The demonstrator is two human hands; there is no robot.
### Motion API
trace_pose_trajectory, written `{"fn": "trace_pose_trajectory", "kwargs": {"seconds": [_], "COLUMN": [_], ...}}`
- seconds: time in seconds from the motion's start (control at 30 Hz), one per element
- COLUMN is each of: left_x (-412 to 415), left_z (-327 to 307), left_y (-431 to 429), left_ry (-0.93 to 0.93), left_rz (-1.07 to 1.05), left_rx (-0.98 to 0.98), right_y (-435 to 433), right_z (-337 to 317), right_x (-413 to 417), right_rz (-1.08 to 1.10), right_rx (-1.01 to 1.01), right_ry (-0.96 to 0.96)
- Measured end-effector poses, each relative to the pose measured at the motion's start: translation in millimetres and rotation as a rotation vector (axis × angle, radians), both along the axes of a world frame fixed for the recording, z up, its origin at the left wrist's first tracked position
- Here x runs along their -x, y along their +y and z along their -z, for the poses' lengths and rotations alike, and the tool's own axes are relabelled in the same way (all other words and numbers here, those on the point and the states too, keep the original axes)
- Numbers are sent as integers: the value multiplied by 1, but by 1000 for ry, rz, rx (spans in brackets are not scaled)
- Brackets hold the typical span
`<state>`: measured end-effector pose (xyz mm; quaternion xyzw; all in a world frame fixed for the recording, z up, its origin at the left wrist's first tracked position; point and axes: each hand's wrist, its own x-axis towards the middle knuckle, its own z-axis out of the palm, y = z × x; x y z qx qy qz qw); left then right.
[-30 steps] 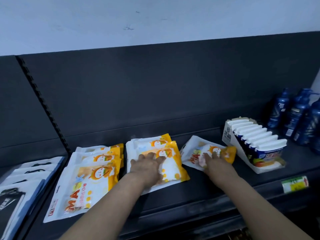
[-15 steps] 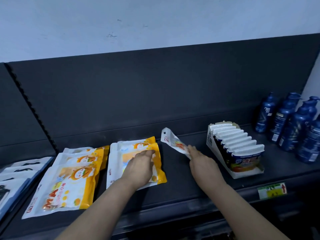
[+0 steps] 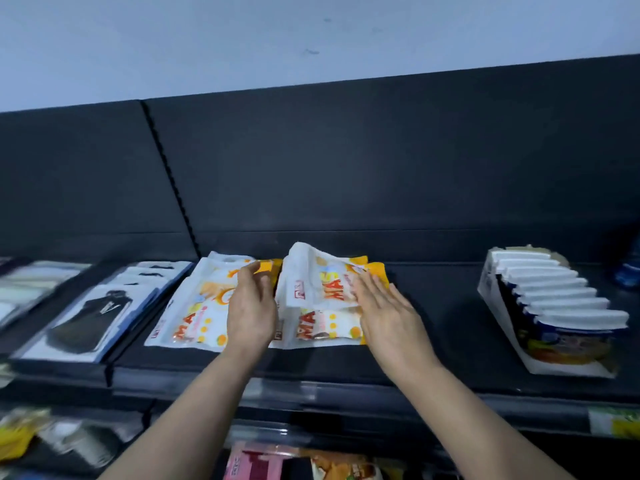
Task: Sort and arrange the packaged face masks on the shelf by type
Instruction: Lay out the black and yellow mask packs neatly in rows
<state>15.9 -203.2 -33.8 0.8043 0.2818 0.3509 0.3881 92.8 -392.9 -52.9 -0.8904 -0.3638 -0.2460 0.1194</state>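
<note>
Dark shelving with a dark back panel runs under a pale wall, and the shelf carries the goods in a row. Two piles of orange-and-white mask packs lie side by side near the middle. The left pile lies flat, its packs overlapping towards the far side. The right pile sits just beside it. On this right pile rests a top pack, turned sideways and buckled, with its far left corner lifted off the packs beneath.

The left hand lies over the right edge of the left pile, between the two piles, fingers loosely extended and gripping nothing. The right hand is released too, its straight fingers laid on the right end of the top pack.

Further left, packs of black masks lie in overlapping rows, somewhat blurred. Well apart on the right stands a cardboard display box filled with white-topped pouches, and a blue bottle shows at the far right edge. Below, the lower shelf holds blurred packets.
</note>
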Motion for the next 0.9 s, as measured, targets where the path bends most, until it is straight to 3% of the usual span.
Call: {"fn": "trace_pose_trajectory", "kwargs": {"seconds": [0.07, 0.2, 0.4, 0.6, 0.77, 0.9], "left_x": [15, 31, 31, 16, 0, -19], "left_z": [3, 15, 29, 40, 44, 35], "left_y": [9, 12, 7, 5, 16, 28], "left_ry": [45, 315, 538, 659, 522, 480], "left_rz": [15, 221, 393, 435, 374, 379], "left_rx": [-33, -166, -264, -237, -77, 74], "right_y": [21, 31, 26, 22, 25, 31], "right_z": [10, 19, 1, 26, 22, 20], "right_x": [13, 44, 36, 21, 21, 13], "right_rz": [-63, -53, -9, 67, 2, 34], "right_rx": [113, 434, 52, 24, -20, -163], "right_ry": [-11, 176, 245, 643, 632, 744]}}
